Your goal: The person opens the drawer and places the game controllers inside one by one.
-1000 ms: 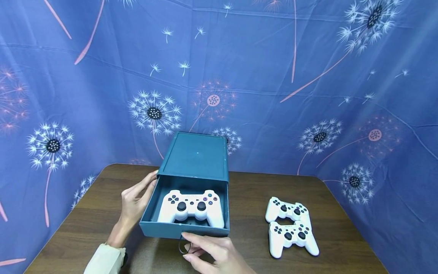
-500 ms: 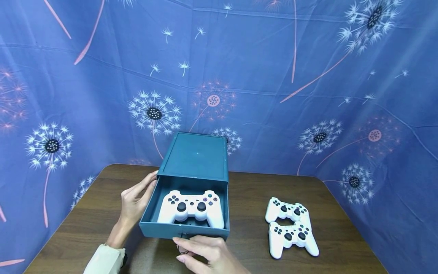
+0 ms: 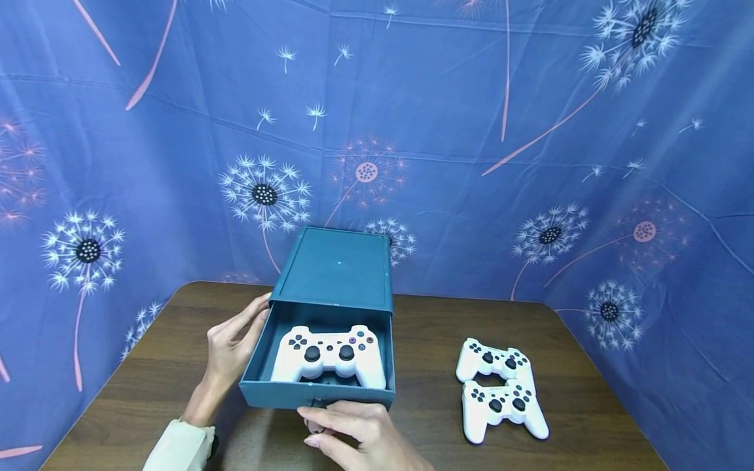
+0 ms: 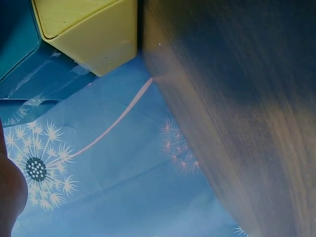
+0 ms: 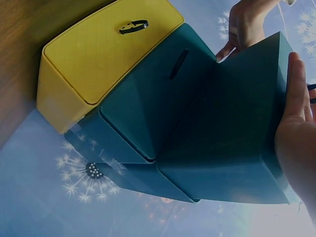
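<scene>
A teal drawer (image 3: 277, 393) is pulled out from the top of a teal drawer unit (image 3: 338, 265). Inside lies a white game controller (image 3: 330, 356), face up. My left hand (image 3: 232, 347) rests its extended fingers along the unit's left side. At the drawer's front my right hand (image 3: 365, 432) has curled fingers on the black loop handle (image 5: 311, 94), which the fingers mostly hide. In the right wrist view, a lower teal drawer (image 5: 143, 94) and a yellow drawer (image 5: 113, 54) are in line under the pulled-out one, both closed.
Two more white controllers lie on the right of the brown wooden table (image 3: 424, 366), the nearer controller (image 3: 501, 409) overlapping the farther controller (image 3: 491, 358). A blue dandelion-print cloth (image 3: 448, 216) hangs behind the table.
My right hand has shifted slightly left, its fingers now covering most of the loop handle. My left hand, the drawer and the controllers stay in place.
</scene>
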Demonstrator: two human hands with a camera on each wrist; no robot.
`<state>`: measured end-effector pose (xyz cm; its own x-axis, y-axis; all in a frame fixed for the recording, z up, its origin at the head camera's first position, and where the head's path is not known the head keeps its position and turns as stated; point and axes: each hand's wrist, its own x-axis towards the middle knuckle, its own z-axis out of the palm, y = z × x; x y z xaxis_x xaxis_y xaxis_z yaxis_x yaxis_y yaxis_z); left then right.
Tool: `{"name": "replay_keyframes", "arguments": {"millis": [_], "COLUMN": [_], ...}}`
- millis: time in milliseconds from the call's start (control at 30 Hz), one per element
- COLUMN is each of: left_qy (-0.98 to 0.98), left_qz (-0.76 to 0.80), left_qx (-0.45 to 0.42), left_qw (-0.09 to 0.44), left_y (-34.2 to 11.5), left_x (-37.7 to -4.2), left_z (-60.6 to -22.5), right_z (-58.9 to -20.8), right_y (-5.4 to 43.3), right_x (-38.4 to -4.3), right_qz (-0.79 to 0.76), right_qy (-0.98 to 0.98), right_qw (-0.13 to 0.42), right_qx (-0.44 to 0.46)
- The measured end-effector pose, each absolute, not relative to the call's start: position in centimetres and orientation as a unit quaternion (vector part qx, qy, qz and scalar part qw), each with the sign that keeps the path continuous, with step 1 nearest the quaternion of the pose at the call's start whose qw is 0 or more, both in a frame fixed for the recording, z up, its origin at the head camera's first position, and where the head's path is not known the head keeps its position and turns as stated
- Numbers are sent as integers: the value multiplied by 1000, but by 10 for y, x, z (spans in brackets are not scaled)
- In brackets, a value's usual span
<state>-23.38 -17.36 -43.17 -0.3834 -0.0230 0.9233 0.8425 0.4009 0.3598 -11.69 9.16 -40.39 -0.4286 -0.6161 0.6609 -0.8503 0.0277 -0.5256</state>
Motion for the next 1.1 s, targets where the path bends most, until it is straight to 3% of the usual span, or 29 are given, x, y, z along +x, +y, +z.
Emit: {"name": "replay_keyframes", "arguments": {"millis": [233,767,1100], "left_qy": [-692,-686,-674], "left_qz": [-462,-461,-467], "left_qx": [-297,-298,-308], "left_qw": [470,478,483], "left_y": [-174,-175,-174], "left_x": [-234,-237,-239], "left_z": [-432,-434,-435], "right_z": [-402,-403,-405], "right_y": [92,90,87], "right_x": [-118,-128,-138], "right_qz": [475,485,477], "right_qy": [-714,-710,-703], "right_qw": [102,104,150], "right_qx": [503,500,506]}}
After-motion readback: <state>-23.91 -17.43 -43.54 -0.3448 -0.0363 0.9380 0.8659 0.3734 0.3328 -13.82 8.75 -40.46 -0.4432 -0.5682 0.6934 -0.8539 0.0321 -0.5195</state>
